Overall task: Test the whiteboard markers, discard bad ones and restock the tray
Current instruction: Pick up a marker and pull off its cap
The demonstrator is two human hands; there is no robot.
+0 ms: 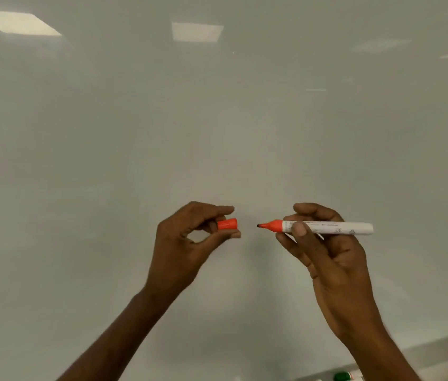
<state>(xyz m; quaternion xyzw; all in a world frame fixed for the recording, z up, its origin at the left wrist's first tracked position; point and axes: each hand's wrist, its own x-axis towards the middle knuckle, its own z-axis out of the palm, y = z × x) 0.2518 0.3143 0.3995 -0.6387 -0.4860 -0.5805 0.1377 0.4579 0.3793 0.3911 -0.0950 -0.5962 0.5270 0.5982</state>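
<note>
A white marker point(327, 227) with an orange-red nose and a dark tip lies level in front of the whiteboard point(217, 119), tip pointing left. My right hand point(324, 251) holds its barrel, thumb across the front. My left hand point(187, 243) pinches the loose orange-red cap point(227, 224) between thumb and fingers. A short gap separates cap and tip. The board carries no marks that I can make out.
At the bottom right edge runs the board's tray point(437, 350). On it lies a marker with a green cap point(345, 377), mostly cut off by the frame. Ceiling lights reflect in the board's upper part.
</note>
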